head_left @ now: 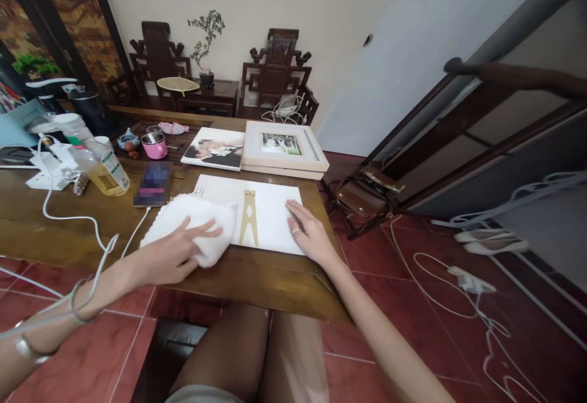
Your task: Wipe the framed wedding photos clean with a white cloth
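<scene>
A white rectangular panel (279, 216) lies flat near the table's front edge. On its middle is a flat gold piece (249, 218) with a bear-like top and two legs. My left hand (181, 247) holds a fluffy white towel (165, 219), its fingers pressed into the pile. The towel covers the panel's left part and reaches onto the wood. My right hand (308, 232) rests on the panel's right edge with fingers stretched out, holding nothing. A ring is on one of its fingers.
Behind the panel lie a photo print (215, 149) and framed pictures (287, 149), stacked. To the left are a phone (153, 184) on a cable, a bottle (107, 170), a pink cup (155, 145) and a power strip (50, 173). A brown bag (367, 194) sits right of the table (275, 280).
</scene>
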Demonstrator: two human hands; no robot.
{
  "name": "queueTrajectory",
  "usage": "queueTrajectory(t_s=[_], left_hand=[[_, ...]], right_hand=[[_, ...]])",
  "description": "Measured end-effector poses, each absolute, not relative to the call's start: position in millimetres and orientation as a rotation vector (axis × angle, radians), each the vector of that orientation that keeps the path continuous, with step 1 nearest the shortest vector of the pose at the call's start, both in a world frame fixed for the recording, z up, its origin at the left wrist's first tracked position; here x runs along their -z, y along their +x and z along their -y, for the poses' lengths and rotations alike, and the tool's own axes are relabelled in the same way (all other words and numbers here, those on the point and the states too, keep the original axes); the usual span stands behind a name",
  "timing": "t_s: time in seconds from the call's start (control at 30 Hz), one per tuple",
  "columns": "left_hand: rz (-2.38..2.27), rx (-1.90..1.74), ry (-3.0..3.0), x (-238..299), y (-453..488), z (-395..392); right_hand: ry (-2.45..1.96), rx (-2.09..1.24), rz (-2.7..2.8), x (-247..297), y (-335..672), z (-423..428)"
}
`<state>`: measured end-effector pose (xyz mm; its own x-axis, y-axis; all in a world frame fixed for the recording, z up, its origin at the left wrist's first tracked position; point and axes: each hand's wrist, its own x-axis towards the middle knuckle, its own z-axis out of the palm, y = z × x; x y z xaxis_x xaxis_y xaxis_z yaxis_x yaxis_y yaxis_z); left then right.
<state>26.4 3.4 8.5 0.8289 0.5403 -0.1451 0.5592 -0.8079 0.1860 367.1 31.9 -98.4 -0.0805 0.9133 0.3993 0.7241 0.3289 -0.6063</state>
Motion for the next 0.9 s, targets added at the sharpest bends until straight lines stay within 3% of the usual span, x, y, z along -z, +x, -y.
queueTrajectory(t_s=[0.37, 0.77, 0.9], left_hand=[[-1.06, -0.061, 2.752, -1.8, 61.7, -125.7], [-0.896, 0.136, 2.788, -5.0, 25.6, -3.6], [-0.87, 0.154, 2.765, -8.6, 28.3, -4.9]], right_hand=[[-1.446, -0.323, 1.863, 99.1, 368.1, -32.9], [-1.428, -0.296, 1.873, 100.4, 366.9, -33.8], [-1.429, -0.297, 1.858, 101.0, 366.7, -33.3]])
